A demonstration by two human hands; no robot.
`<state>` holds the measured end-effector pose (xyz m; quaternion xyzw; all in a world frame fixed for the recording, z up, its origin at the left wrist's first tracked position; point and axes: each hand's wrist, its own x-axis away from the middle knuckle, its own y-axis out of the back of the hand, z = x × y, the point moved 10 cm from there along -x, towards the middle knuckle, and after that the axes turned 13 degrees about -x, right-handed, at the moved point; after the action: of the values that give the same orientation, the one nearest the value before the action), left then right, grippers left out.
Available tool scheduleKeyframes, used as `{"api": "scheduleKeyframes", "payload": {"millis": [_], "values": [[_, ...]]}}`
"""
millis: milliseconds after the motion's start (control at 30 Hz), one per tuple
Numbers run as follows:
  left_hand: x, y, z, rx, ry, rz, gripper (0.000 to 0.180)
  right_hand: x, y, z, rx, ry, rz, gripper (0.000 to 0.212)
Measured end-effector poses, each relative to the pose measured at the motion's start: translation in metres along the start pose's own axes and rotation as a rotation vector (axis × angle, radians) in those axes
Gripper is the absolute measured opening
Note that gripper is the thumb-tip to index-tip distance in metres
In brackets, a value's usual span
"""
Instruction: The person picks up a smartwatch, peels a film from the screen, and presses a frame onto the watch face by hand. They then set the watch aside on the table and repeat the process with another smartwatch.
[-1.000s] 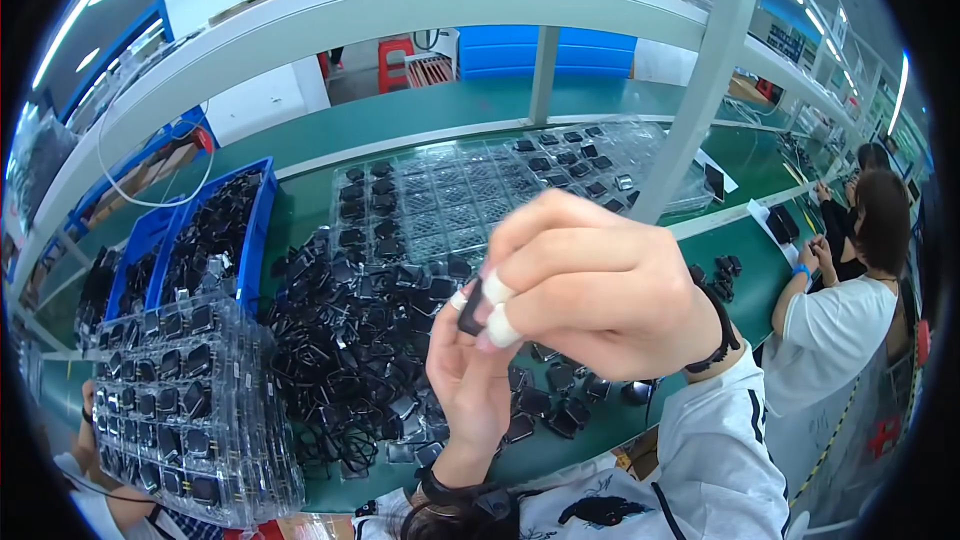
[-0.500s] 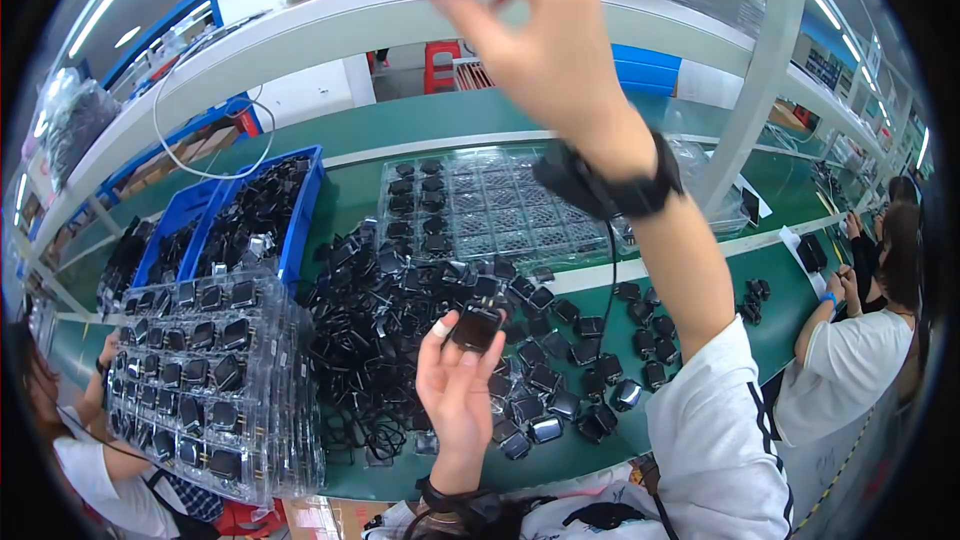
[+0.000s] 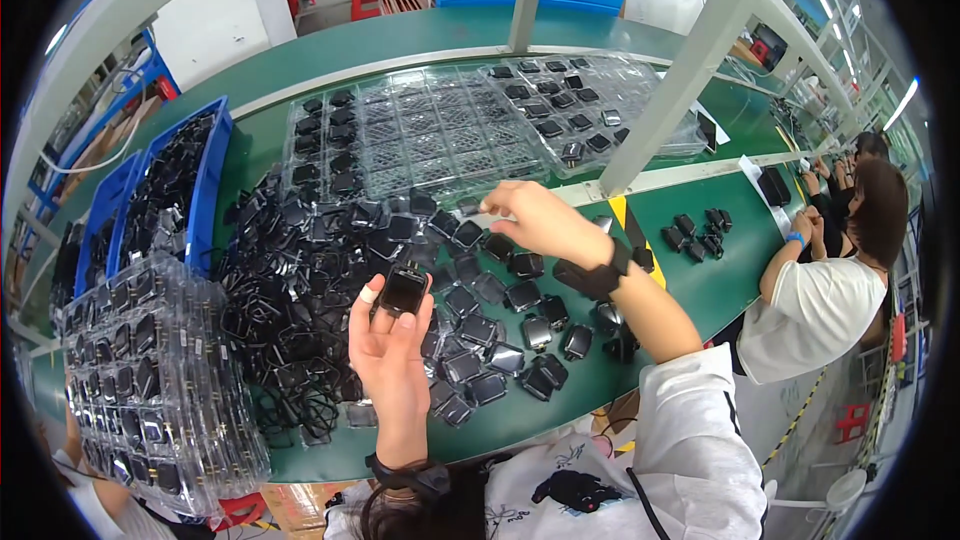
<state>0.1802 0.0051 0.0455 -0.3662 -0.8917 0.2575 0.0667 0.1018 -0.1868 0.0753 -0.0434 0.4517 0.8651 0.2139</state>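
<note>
My left hand (image 3: 392, 365) grips a black square device (image 3: 404, 290) like a smartwatch body, its dark glossy face up, between thumb and fingers. A pale wrap covers one fingertip. Over the far edge of the loose devices, my right hand (image 3: 525, 218) has its fingers bent together; a small, clear-looking bit shows by the fingertips, too faint to name. Below both hands spreads a heap of similar black devices (image 3: 290, 310), several in clear film. Beyond lies a clear compartment tray (image 3: 420, 135), its left columns filled with devices.
A stack of filled clear trays (image 3: 150, 380) stands at the left, beside blue bins (image 3: 205, 200) of black parts. Another clear tray (image 3: 630, 90) with devices lies far right of centre. A grey post (image 3: 690, 70) rises from the bench. A co-worker (image 3: 820, 270) sits at the right.
My right hand has come down from high in front of me to the loose devices. My left hand still holds the black device. The view has tilted down and turned right.
</note>
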Motion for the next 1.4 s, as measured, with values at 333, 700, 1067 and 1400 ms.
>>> {"api": "scheduleKeyframes", "payload": {"millis": [333,700,1067,1400], "values": [[0.005,-0.017,0.015,0.007,0.037,-0.014,0.043,-0.021,-0.039,-0.008,0.388,0.240,0.059,0.020],[0.020,-0.037,-0.038,0.043,-0.140,0.022,0.049,0.049,0.044,0.140,-0.503,0.099,-0.175,0.027],[0.031,-0.046,-0.035,-0.012,-0.019,0.126,0.059,0.075,0.046,0.150,-0.380,0.206,-0.269,0.024],[0.031,-0.044,-0.028,-0.082,-0.030,0.027,0.055,0.076,0.052,0.172,-0.192,0.567,-0.128,0.020]]}}
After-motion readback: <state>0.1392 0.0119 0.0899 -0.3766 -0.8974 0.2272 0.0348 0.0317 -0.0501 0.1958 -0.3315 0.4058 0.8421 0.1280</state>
